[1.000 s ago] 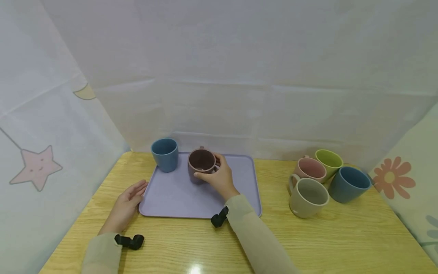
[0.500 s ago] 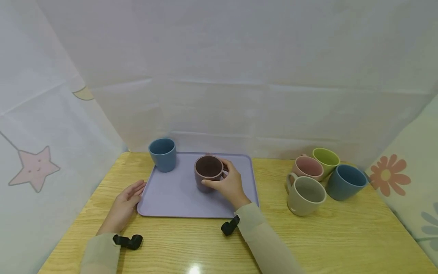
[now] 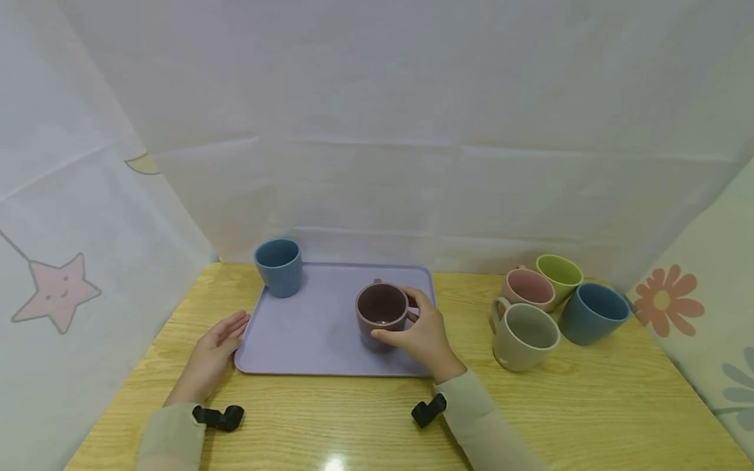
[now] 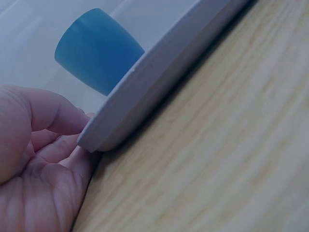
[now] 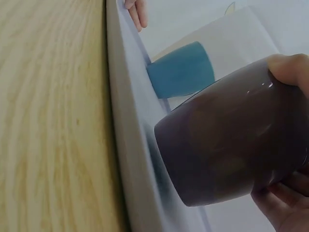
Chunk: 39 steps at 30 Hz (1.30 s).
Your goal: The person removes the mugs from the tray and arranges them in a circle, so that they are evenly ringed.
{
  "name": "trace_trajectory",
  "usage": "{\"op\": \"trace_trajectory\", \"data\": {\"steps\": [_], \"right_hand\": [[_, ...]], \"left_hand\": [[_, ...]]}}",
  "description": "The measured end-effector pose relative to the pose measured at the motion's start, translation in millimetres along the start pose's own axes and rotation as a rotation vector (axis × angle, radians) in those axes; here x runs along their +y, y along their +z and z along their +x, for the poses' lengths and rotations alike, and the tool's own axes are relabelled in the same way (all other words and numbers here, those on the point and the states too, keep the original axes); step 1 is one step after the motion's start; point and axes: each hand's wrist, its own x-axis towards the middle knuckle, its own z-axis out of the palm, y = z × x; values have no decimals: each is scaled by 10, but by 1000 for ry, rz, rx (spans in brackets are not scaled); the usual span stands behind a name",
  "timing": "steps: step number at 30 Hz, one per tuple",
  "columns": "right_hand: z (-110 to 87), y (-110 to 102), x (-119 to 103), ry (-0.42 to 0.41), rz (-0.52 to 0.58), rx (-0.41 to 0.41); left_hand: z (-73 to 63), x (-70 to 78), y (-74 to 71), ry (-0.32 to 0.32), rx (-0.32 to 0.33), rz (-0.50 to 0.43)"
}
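Note:
My right hand (image 3: pixel 425 335) grips a dark brown mug (image 3: pixel 381 306) over the right-front part of the lilac tray (image 3: pixel 306 340). The thumb lies on the mug's near side and the fingers are at its right, by a handle. In the right wrist view the mug's base seems slightly off the tray, with a shadow under it. My left hand (image 3: pixel 212 356) rests on the table at the tray's left edge, fingers extended. In the left wrist view its thumb touches the tray's rim, and some fingertips are hidden. A blue cup (image 3: pixel 279 268) stands at the tray's back left corner.
On the wooden table (image 3: pixel 330 418) at the right stand a pink mug (image 3: pixel 529 289), a green cup (image 3: pixel 559 271), a grey-beige mug (image 3: pixel 526 337) and another blue cup (image 3: pixel 593 314), close together. A white cloth (image 3: pixel 365 163) hangs behind the table.
My right hand has brought the brown mug rightward and nearer to me over the tray. The left hand has stayed at the tray's left edge.

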Motion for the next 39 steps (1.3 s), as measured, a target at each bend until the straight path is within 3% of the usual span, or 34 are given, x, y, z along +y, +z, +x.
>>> {"op": "trace_trajectory", "data": {"steps": [16, 25, 36, 39], "right_hand": [[-139, -594, -499, 89, 53, 123], [-211, -1006, -744, -26, 8, 266], [-363, -1515, -862, -62, -35, 424], [-399, -1676, -877, -26, -42, 484]], "left_hand": [[11, -10, 6, -3, -8, -30], [11, -21, 1, -7, -6, -37], [2, -34, -17, 6, 1, -14], [23, -42, 3, 12, -1, -23]]}}
